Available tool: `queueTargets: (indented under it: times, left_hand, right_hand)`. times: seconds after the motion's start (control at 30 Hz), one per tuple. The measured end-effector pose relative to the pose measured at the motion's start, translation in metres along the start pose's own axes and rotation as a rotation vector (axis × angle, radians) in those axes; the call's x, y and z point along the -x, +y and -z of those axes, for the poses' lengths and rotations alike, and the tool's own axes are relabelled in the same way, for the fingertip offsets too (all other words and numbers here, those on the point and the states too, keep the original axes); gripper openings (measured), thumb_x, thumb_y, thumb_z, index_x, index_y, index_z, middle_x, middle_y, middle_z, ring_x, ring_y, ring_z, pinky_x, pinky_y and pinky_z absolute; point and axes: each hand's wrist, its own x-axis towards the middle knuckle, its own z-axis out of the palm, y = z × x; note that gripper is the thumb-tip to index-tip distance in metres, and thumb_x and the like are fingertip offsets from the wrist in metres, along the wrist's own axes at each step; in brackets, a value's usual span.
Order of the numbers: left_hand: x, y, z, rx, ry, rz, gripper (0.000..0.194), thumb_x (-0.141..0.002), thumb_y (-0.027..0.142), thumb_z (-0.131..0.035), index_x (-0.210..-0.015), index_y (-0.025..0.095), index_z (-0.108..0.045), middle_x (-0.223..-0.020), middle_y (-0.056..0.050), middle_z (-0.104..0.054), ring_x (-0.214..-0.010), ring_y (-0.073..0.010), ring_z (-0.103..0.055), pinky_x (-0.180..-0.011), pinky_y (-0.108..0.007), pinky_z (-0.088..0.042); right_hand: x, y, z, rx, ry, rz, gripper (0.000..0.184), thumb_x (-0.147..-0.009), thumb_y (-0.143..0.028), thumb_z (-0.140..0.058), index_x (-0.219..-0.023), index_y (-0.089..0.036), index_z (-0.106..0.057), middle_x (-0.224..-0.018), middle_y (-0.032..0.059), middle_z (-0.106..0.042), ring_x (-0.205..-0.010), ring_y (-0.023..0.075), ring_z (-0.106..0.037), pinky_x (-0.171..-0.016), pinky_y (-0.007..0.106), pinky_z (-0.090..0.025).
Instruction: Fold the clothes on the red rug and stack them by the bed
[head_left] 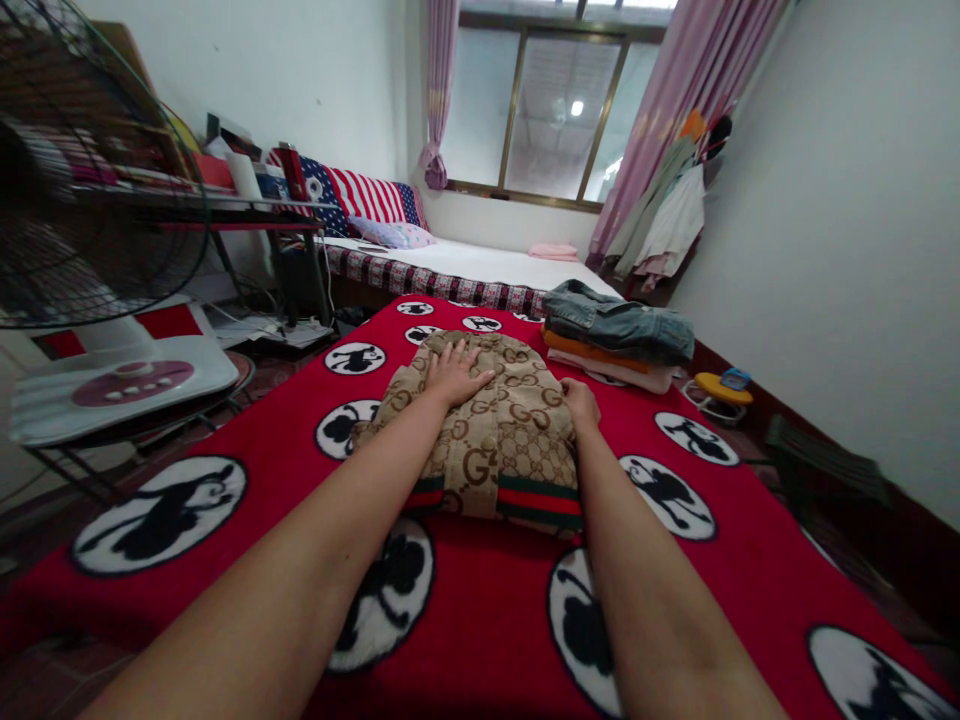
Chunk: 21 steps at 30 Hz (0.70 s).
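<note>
A folded tan jacket (480,435) with a brown letter pattern and green-red striped trim lies on the red blanket (487,580). My left hand (454,377) rests flat on its upper part, fingers spread. At the jacket's right side, my right hand (581,403) is closed around the edge; some of its fingertips are hidden. Just beyond that hand sits a stack of folded clothes, with a blue denim garment (615,325) on top and orange (592,352) and pale pink (652,379) pieces below.
To the left, a fan (82,200) stands near a cluttered desk (255,205). A bed with a white sheet (480,262) is under the window. Clothes (675,225) hang at the right wall, above a yellow stool (722,388) and a dark folding seat (821,465).
</note>
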Motion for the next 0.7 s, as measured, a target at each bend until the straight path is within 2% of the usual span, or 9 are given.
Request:
queueTargets:
  times: [0.07, 0.13, 0.27, 0.33, 0.37, 0.43, 0.53, 0.6, 0.7]
  left_hand:
    - [0.0, 0.0, -0.001, 0.002, -0.002, -0.001, 0.077, -0.09, 0.071, -0.027, -0.154, 0.026, -0.028, -0.163, -0.006, -0.014, -0.15, -0.0285, -0.011, -0.119, -0.054, -0.01]
    - [-0.001, 0.0, -0.002, 0.007, -0.003, 0.001, 0.077, -0.09, 0.07, -0.026, -0.154, 0.027, -0.027, -0.163, -0.006, -0.014, -0.15, -0.0281, -0.01, -0.119, -0.054, -0.01]
    - [-0.002, -0.001, -0.003, 0.009, 0.008, 0.005, 0.075, -0.091, 0.069, -0.027, -0.153, 0.028, -0.028, -0.163, -0.005, -0.015, -0.15, -0.0278, -0.011, -0.119, -0.054, -0.011]
    - [-0.002, -0.001, -0.003, 0.015, 0.007, 0.005, 0.074, -0.091, 0.069, -0.027, -0.153, 0.028, -0.028, -0.163, -0.005, -0.014, -0.15, -0.028, -0.011, -0.119, -0.054, -0.01]
    - [-0.002, -0.001, -0.003, 0.019, 0.009, 0.004, 0.073, -0.092, 0.068, -0.028, -0.153, 0.028, -0.028, -0.163, -0.005, -0.014, -0.15, -0.0281, -0.011, -0.119, -0.054, -0.011]
    - [-0.001, -0.001, -0.002, 0.025, 0.027, 0.0, 0.07, -0.093, 0.065, -0.03, -0.152, 0.028, -0.03, -0.163, -0.005, -0.016, -0.15, -0.028, -0.013, -0.119, -0.053, -0.012]
    - [0.002, -0.002, -0.002, 0.025, 0.066, -0.016, 0.062, -0.095, 0.058, -0.035, -0.149, 0.028, -0.037, -0.161, -0.006, -0.024, -0.148, -0.0269, -0.019, -0.119, -0.05, -0.017]
    - [0.005, -0.001, -0.001, 0.021, 0.084, -0.033, 0.059, -0.095, 0.054, -0.038, -0.148, 0.027, -0.039, -0.159, -0.006, -0.029, -0.147, -0.0257, -0.023, -0.118, -0.047, -0.021]
    - [0.011, -0.001, 0.006, -0.002, 0.112, -0.04, 0.058, -0.094, 0.051, -0.043, -0.146, 0.024, -0.042, -0.157, -0.01, -0.033, -0.145, -0.0241, -0.029, -0.117, -0.04, -0.026]
  right_hand:
    - [-0.001, -0.008, 0.008, 0.051, -0.003, -0.047, 0.005, -0.057, -0.02, -0.073, -0.06, -0.022, -0.069, -0.072, 0.0089, -0.071, -0.088, 0.031, -0.066, -0.076, 0.036, -0.045]
    - [-0.005, -0.023, 0.019, 0.056, 0.019, -0.032, 0.008, -0.061, -0.019, -0.07, -0.069, -0.021, -0.073, -0.081, 0.0106, -0.073, -0.089, 0.0305, -0.066, -0.079, 0.038, -0.046]
    - [-0.01, -0.067, 0.037, -0.174, 0.134, 0.259, 0.026, -0.076, -0.029, -0.062, -0.095, -0.015, -0.074, -0.093, 0.0101, -0.073, -0.087, 0.0239, -0.067, -0.081, 0.034, -0.049]
    - [-0.002, -0.082, 0.032, -0.223, 0.148, 0.381, 0.034, -0.084, -0.037, -0.058, -0.107, -0.016, -0.072, -0.104, 0.0101, -0.072, -0.095, 0.024, -0.066, -0.087, 0.036, -0.049]
    - [0.004, -0.085, 0.026, -0.18, 0.13, 0.397, 0.036, -0.086, -0.04, -0.055, -0.112, -0.019, -0.07, -0.111, 0.0098, -0.07, -0.102, 0.0247, -0.064, -0.092, 0.037, -0.047]
    - [0.019, -0.079, 0.009, -0.007, 0.046, 0.339, 0.037, -0.09, -0.042, -0.052, -0.118, -0.024, -0.068, -0.125, 0.0087, -0.065, -0.116, 0.027, -0.058, -0.102, 0.042, -0.04]
    - [0.036, -0.054, -0.015, 0.21, -0.141, 0.194, 0.04, -0.09, -0.045, -0.052, -0.125, -0.028, -0.063, -0.138, 0.0085, -0.056, -0.125, 0.0297, -0.051, -0.106, 0.046, -0.034]
    - [0.037, -0.037, -0.022, 0.26, -0.123, 0.178, 0.046, -0.09, -0.047, -0.052, -0.129, -0.025, -0.06, -0.138, 0.0115, -0.055, -0.126, 0.0297, -0.05, -0.105, 0.044, -0.035]
    - [0.033, -0.024, -0.019, 0.315, 0.021, 0.14, 0.051, -0.089, -0.048, -0.054, -0.127, -0.016, -0.061, -0.127, 0.0186, -0.061, -0.12, 0.0302, -0.055, -0.101, 0.04, -0.039]
